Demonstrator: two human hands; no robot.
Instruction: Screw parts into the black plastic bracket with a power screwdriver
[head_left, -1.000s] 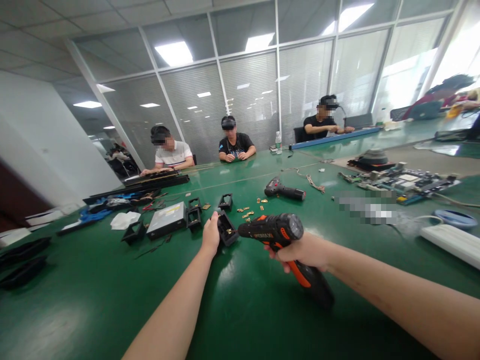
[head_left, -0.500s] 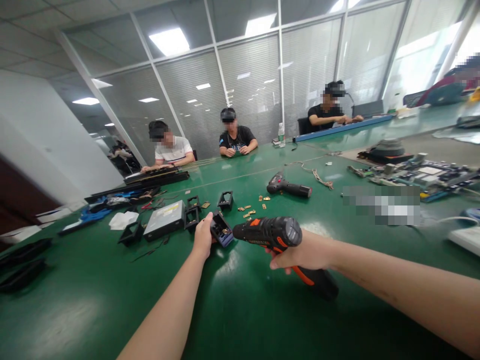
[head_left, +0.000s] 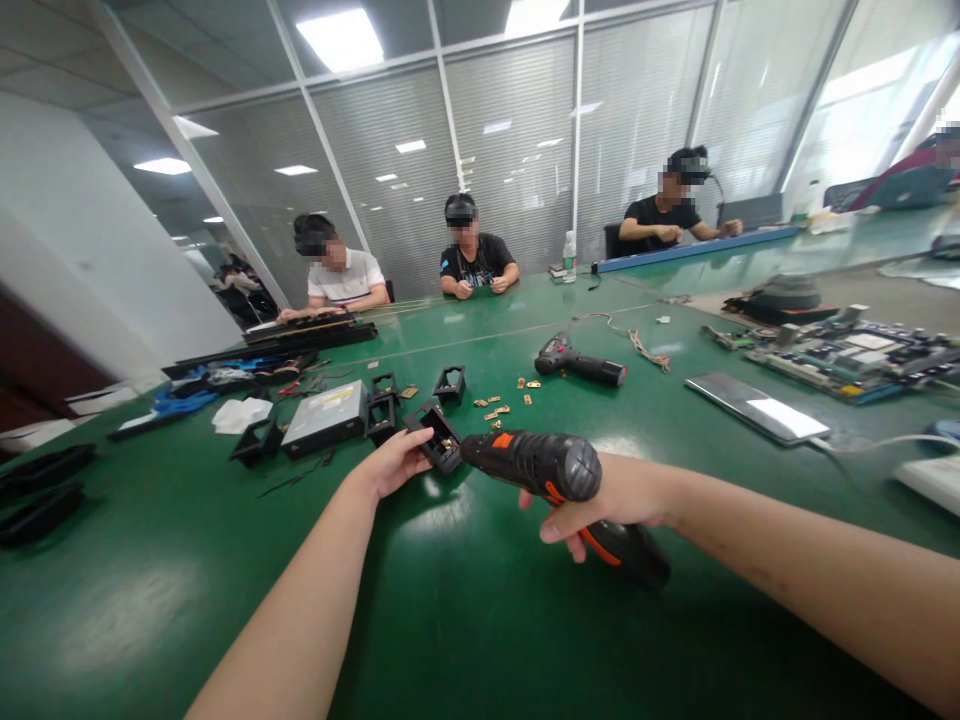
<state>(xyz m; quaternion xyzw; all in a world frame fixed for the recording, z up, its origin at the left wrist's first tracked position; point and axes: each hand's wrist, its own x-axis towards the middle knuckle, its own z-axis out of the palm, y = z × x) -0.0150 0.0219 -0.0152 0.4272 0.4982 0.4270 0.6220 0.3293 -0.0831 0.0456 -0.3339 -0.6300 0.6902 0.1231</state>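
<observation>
In the head view my left hand grips a small black box-like frame by its near left side, with its hollow side facing me. Small brass-coloured parts show inside it. My right hand is wrapped round the handle of a black and orange cordless drill. The drill's nose points left, at the right edge of the frame; whether it touches cannot be seen. Beyond them, several small brass plates lie scattered on the green table.
More black frames stand around a silver drive on the left. A second power driver lies behind the plates. To the right are a phone on a cable and a circuit board. Several people sit across the table.
My left hand has turned and shifted slightly left with the black frame, which now tilts differently. The drill has moved a little left along with it. The view has shifted slightly.
</observation>
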